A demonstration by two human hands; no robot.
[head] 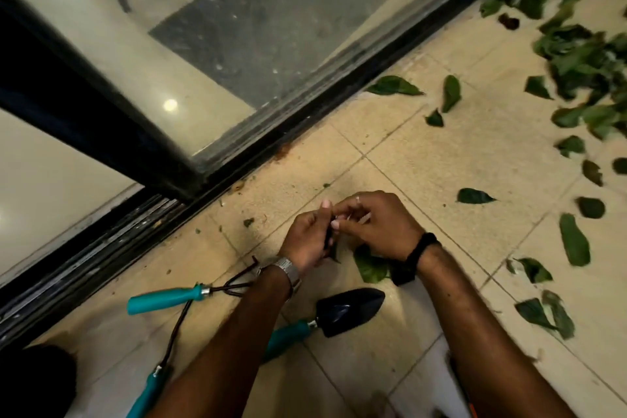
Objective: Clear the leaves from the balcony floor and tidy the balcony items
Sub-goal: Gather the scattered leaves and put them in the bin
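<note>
My left hand and my right hand meet over the beige tiled floor. Both pinch a few dark green leaves held between them, and a larger leaf hangs below my right wrist. Many green leaves lie heaped at the far right, with loose ones scattered nearer. Below my arms lie a teal-handled hand rake, a black trowel with a teal handle, and a third teal-handled tool.
A glass sliding door with a black frame and dusty track runs diagonally along the left. A dark object sits at the bottom left corner. Small leaf crumbs dot the tiles near the track.
</note>
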